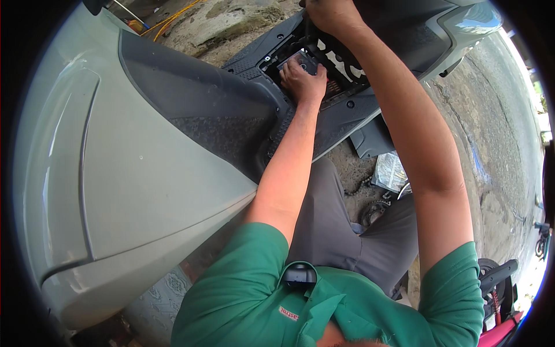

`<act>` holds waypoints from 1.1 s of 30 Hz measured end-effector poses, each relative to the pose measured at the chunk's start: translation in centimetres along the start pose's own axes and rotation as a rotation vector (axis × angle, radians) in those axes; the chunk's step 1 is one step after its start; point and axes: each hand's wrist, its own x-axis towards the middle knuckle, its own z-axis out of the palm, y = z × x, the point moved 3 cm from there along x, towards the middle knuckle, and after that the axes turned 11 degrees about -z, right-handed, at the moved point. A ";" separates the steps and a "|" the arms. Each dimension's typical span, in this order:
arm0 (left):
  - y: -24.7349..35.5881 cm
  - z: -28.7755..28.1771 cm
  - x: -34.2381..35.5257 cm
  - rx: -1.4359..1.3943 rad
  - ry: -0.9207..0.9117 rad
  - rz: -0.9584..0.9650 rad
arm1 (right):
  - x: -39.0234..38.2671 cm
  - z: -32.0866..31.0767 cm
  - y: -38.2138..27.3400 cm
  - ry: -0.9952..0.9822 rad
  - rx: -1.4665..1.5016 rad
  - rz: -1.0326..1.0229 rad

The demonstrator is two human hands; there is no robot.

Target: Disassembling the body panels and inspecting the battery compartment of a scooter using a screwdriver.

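Note:
My left hand (302, 80) reaches down into an open compartment in the floorboard (341, 113) of a scooter. Its fingers and thumb are bent over a dark rectangular block (306, 62) that looks like a battery, and they grip its top. Beside the block, dark parts and pale metal brackets (334, 58) show inside the opening. Farther up, at the top edge of the view, my right hand (332, 16) is by the dark front panel of the scooter. Its fingers are mostly hidden, so what it holds, if anything, cannot be seen.
The scooter's pale grey body panel (156, 173) fills the left side. Below the floorboard, a dark loose panel (373, 139), a clear plastic bag (390, 172) and a chain (361, 186) lie on the ground. Yellow cord (173, 21) runs at the back left.

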 end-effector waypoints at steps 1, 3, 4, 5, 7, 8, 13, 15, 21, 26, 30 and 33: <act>0.0 0.2 0.2 0.005 -0.005 -0.009 | 0.0 -0.2 0.5 0.004 -0.008 -0.002; -0.4 0.0 1.2 0.021 0.000 -0.025 | -0.4 0.2 -0.2 0.004 0.028 0.048; 0.4 -0.1 2.0 0.060 0.053 0.012 | -0.5 0.2 -0.5 0.004 0.041 0.073; 1.4 0.0 3.0 0.096 0.104 0.050 | -0.1 0.3 -0.9 0.002 0.037 0.071; 2.3 0.8 4.7 0.096 0.005 0.074 | 0.8 0.6 -1.2 -0.158 0.113 0.142; 3.5 2.5 5.8 0.029 -0.160 0.079 | 1.7 -0.5 0.3 -0.222 0.104 0.183; -1.7 4.3 6.8 0.147 -0.108 0.227 | 0.8 -0.1 -1.2 0.081 0.300 0.011; -1.1 6.7 5.9 0.235 -0.168 0.332 | 1.3 -1.6 -1.8 0.440 0.504 -0.066; -5.6 4.2 8.5 -0.299 -1.011 0.170 | 3.8 1.1 -7.8 0.607 0.559 -0.019; 0.6 3.0 5.7 0.096 -0.411 0.039 | 8.3 2.2 -3.2 0.429 0.571 -0.127; -0.3 3.6 7.3 0.182 -0.375 0.185 | 9.9 2.5 -2.2 -0.200 1.194 0.037; -3.5 1.7 7.6 -0.117 -0.277 0.247 | 7.8 2.9 -5.1 -0.008 1.064 0.156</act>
